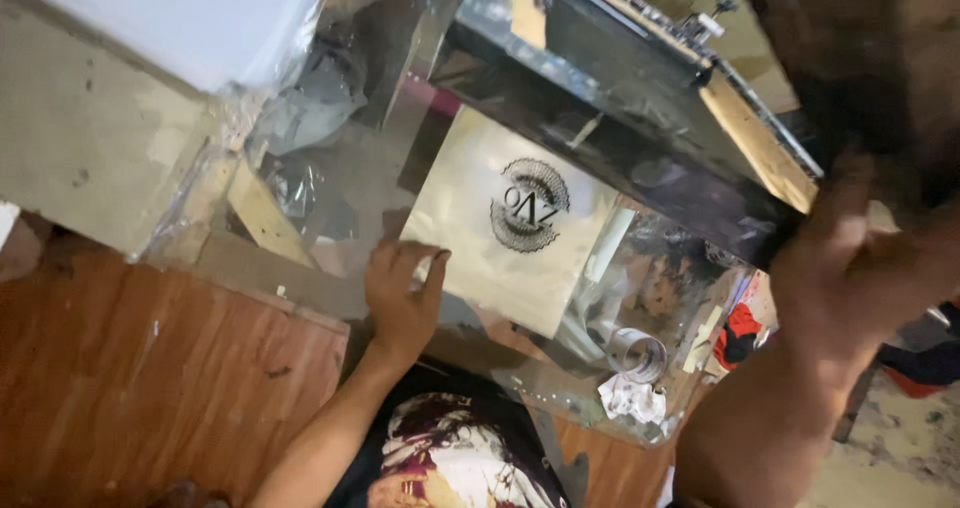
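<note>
Fingers (pixel 425 268) on cream sheet's (pixel 500 238) edge

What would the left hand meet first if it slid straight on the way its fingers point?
The left hand already rests at the edge of the cream printed sheet; straight on lies its round black print, though depth is unclear.

Both hands raised, arms bare.

Left hand (pixel 405 293): forearm extends up from lower centre, palm down, fingers curled and slightly spread, thumb set apart to the right. Right hand (pixel 850 268): close to the camera and blurred, forearm rising from the lower right, fingers pointing up and bunched; grip state cannot be determined.
</note>
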